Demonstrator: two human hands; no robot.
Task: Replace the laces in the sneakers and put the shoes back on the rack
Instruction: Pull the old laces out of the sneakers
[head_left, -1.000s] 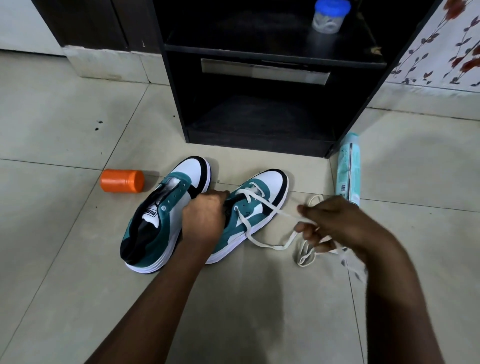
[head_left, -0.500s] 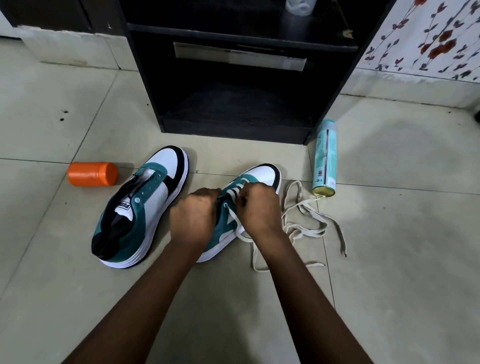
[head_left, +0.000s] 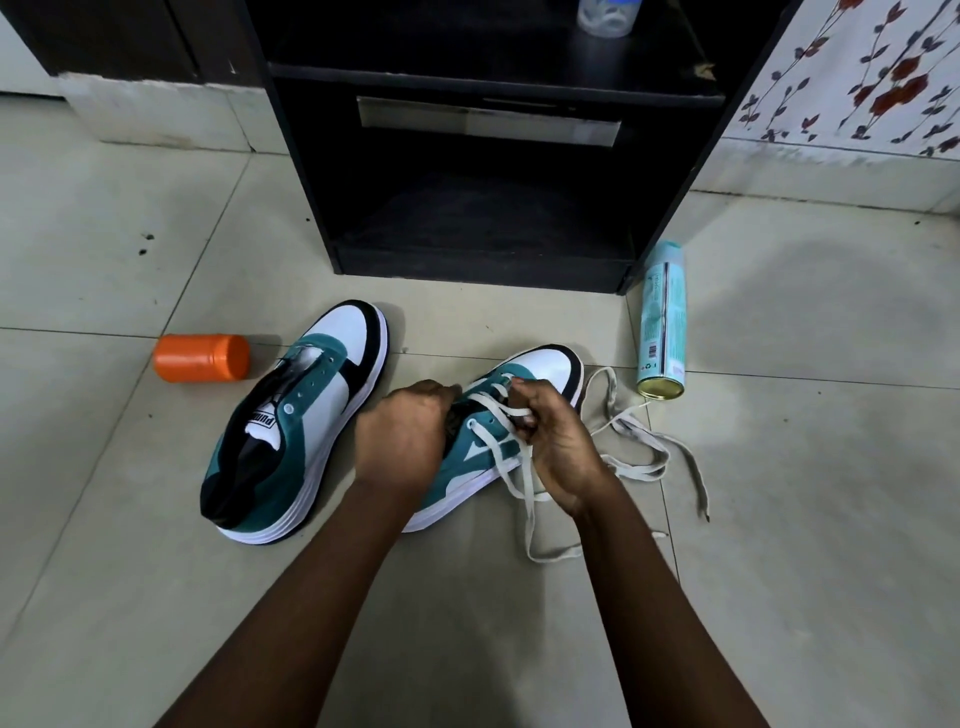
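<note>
Two teal, white and black sneakers lie on the tiled floor before a black rack (head_left: 488, 260). The left sneaker (head_left: 306, 421) has bare eyelets and no lace. My left hand (head_left: 402, 436) grips the collar of the right sneaker (head_left: 545, 371), hiding its opening. My right hand (head_left: 558, 441) pinches the white lace (head_left: 498, 410) over the eyelets near the toe. The lace's loose length trails over the floor to the right (head_left: 644, 452) and toward me.
An orange container (head_left: 200, 358) lies on its side left of the sneakers. A light teal spray can (head_left: 662, 322) lies by the rack's right foot. A clear jar (head_left: 605, 15) stands on the rack's upper shelf. A flowered wall stands at the right.
My right hand came back from the right, where it had drawn the lace out, to the right sneaker's eyelets. The loose lace dropped onto the floor. My left hand stayed on the sneaker.
</note>
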